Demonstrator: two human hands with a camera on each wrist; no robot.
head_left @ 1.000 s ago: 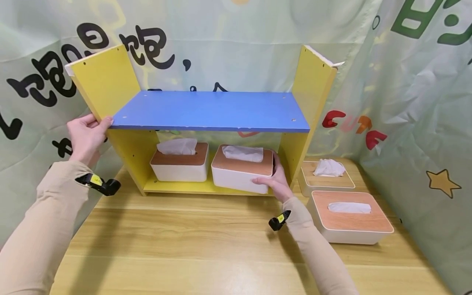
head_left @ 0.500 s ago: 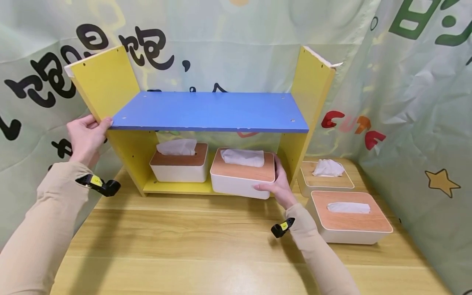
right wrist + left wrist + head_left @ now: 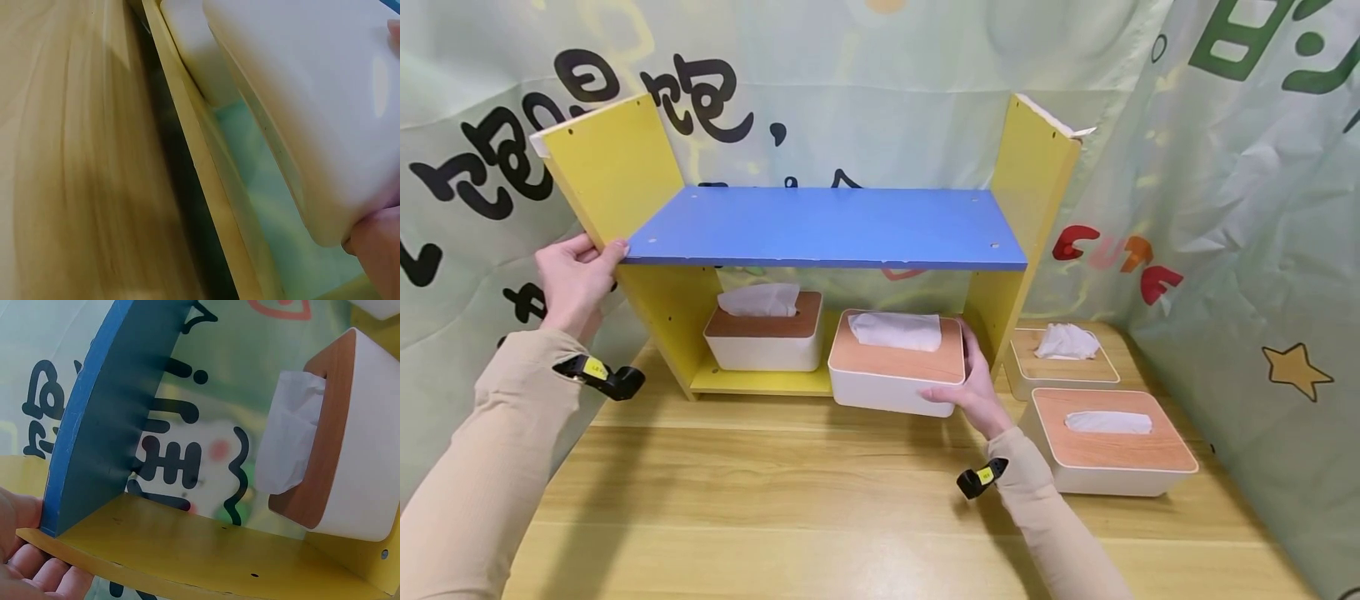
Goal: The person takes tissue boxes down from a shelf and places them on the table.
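Note:
My left hand (image 3: pixel 576 279) grips the front edge of the left yellow side panel, at the corner where the blue shelf board (image 3: pixel 827 225) joins it. My right hand (image 3: pixel 973 387) holds a white tissue box (image 3: pixel 887 390) with a wood-look lid by its right end, thumb on the front and fingers round the far side. That box juts out past the front of the yellow bottom board (image 3: pixel 760 382), and the right wrist view shows it lifted over the board's edge. A second tissue box (image 3: pixel 763 350) sits on the bottom board at the left.
Right of the shelf unit, two more tissue boxes stand on the wooden table (image 3: pixel 760 500): one farther back (image 3: pixel 1063 367) and one nearer box (image 3: pixel 1116 454). The right yellow side panel (image 3: pixel 1037 179) rises between them and the held box. Printed cloth (image 3: pixel 865 125) hangs behind.
My right hand has drawn the held tissue box forward, out of the lower compartment toward me. The left hand stays at the same corner.

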